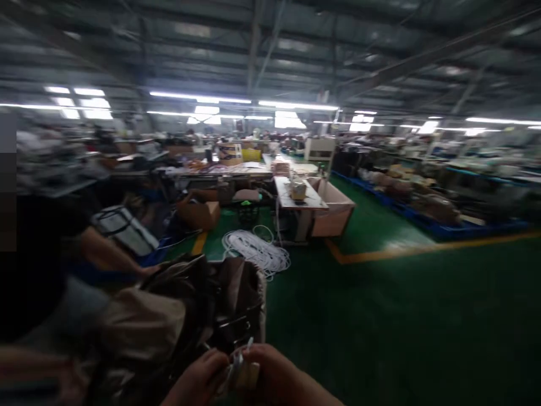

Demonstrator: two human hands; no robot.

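I note the green factory floor [401,316], then a heap of dark brown bags [203,304] at lower left. At bottom edge, my left hand [198,380] and right hand [279,380] both pinch a small pale blurred piece [239,366] between them.

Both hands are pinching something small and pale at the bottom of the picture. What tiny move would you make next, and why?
Probably tilt the view down first. The left hand and right hand meet on a small pale piece at the very bottom edge, blurred and half cut off, right beside the heap of brown bags. I cannot tell what the piece is or how firm the grip is, so seeing it properly seems wise.
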